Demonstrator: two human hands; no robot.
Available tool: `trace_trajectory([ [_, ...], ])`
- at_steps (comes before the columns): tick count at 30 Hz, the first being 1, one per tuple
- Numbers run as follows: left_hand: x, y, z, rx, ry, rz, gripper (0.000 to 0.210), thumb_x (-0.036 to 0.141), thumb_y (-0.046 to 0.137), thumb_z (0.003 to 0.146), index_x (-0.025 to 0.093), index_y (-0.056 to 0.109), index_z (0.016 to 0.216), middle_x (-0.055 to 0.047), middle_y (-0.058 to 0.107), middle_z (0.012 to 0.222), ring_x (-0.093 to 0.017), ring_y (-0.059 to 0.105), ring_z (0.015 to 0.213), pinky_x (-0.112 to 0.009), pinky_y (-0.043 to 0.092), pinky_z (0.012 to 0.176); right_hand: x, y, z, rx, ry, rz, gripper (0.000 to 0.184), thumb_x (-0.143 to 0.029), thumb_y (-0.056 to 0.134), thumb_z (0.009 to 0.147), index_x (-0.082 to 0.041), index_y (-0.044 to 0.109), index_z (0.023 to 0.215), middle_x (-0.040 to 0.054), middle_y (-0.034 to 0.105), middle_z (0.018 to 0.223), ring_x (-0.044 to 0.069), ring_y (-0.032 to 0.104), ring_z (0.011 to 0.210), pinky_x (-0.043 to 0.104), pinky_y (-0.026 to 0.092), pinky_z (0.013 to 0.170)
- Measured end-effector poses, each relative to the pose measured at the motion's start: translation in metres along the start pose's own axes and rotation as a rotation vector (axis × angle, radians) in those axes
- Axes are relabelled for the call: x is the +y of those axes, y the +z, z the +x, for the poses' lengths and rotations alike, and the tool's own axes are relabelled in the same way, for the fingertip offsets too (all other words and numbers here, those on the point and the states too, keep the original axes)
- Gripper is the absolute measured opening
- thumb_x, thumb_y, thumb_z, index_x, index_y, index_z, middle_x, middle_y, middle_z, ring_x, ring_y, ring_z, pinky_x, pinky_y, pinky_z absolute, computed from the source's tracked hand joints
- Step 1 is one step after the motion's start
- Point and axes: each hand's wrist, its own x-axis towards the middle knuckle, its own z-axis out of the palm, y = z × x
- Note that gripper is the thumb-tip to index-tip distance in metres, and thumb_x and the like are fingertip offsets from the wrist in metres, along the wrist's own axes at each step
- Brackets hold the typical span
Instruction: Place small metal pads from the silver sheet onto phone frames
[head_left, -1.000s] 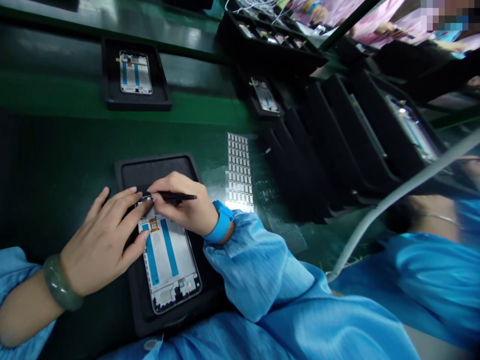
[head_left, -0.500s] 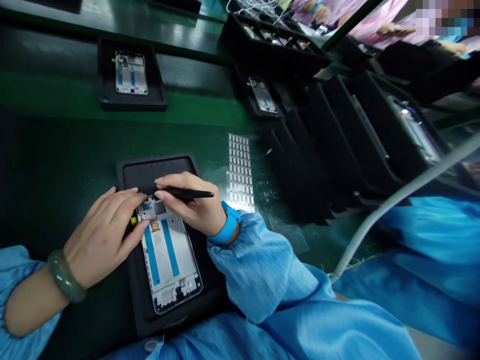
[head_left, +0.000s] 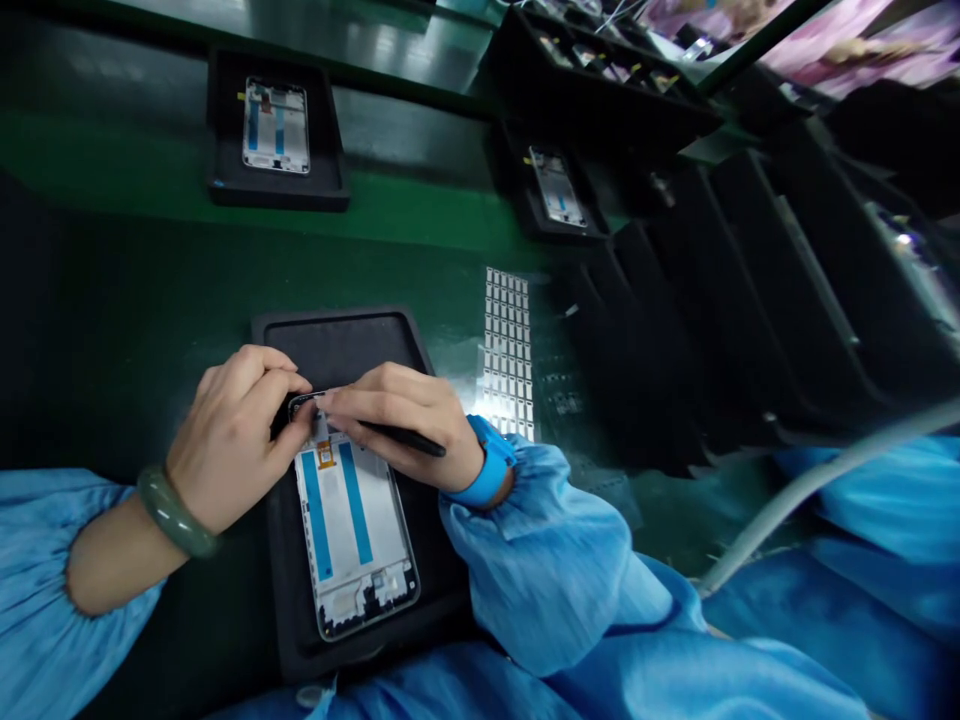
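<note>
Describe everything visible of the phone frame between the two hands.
The phone frame lies flat, slightly skewed, in a black tray, inner side up. It is a rounded rectangle with a silver, metallic-looking plate, two long parallel blue strips, an orange flex piece towards the far end, and pale and black parts across the near end. The left hand seemingly touches its far-left corner; the right hand, holding a dark pen-like tool, hides part of the far end.
</note>
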Motion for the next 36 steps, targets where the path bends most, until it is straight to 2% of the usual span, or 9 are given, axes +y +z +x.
trace_trajectory([
  [7,0.0007,0.0009,0.0009,0.009,-0.007,-0.026,0.012,0.020,0.050,0.083,0.016,0.058,0.091,-0.008,0.055,0.097,-0.025,0.056,0.098,-0.041,0.046,0.079,0.0028,0.0009,-0.0030,-0.014,-0.162,-0.055,0.023,-0.005,0.060,0.081,-0.013,0.064,0.102,0.0060,0.070,0.093,0.013,0.065,0.089,0.025,0.056,0.079],
  [13,0.0023,0.0011,0.0006,0.016,-0.007,-0.037,0.011,0.017,0.048,0.084,0.017,0.057,0.091,-0.008,0.055,0.098,-0.024,0.056,0.097,-0.041,0.046,0.077,0.0051,0.0017,-0.0040,-0.019,-0.190,-0.048,0.022,-0.006,0.061,0.081,-0.010,0.064,0.103,0.0084,0.070,0.095,0.015,0.065,0.092,0.027,0.056,0.081],
  [19,0.0035,0.0023,-0.0011,0.014,-0.004,-0.065,0.014,0.015,0.049,0.084,0.017,0.056,0.095,-0.008,0.053,0.099,-0.024,0.055,0.097,-0.043,0.046,0.079,0.0016,-0.0021,-0.0023,-0.066,-0.211,-0.114,0.016,-0.010,0.055,0.087,-0.009,0.066,0.098,0.0109,0.071,0.094,0.016,0.065,0.087,0.029,0.058,0.077],
  [26,0.0038,0.0032,-0.0016,0.018,-0.003,-0.068,0.014,0.015,0.049,0.084,0.016,0.056,0.095,-0.008,0.053,0.099,-0.023,0.055,0.096,-0.042,0.047,0.079,-0.0004,-0.0032,-0.0015,-0.082,-0.282,-0.231,0.014,-0.013,0.054,0.088,-0.011,0.066,0.095,0.0077,0.072,0.090,0.014,0.066,0.086,0.027,0.058,0.082],
  [32,0.0046,0.0031,-0.0015,0.007,-0.010,-0.062,0.014,0.014,0.048,0.084,0.016,0.055,0.096,-0.007,0.054,0.099,-0.022,0.055,0.095,-0.042,0.047,0.079,0.0011,-0.0027,-0.0027,-0.088,-0.345,-0.306,0.017,-0.014,0.067,0.078,-0.012,0.066,0.095,0.0064,0.073,0.091,0.015,0.068,0.083,0.026,0.059,0.075],
  [36,0.0049,0.0031,-0.0014,0.007,-0.008,-0.064,0.014,0.014,0.048,0.084,0.016,0.055,0.095,-0.007,0.054,0.099,-0.022,0.054,0.095,-0.042,0.046,0.079,-0.0004,-0.0027,-0.0024,-0.094,-0.376,-0.354,0.017,-0.014,0.069,0.077,-0.013,0.067,0.093,0.0050,0.073,0.088,0.016,0.068,0.081,0.025,0.059,0.072],
])
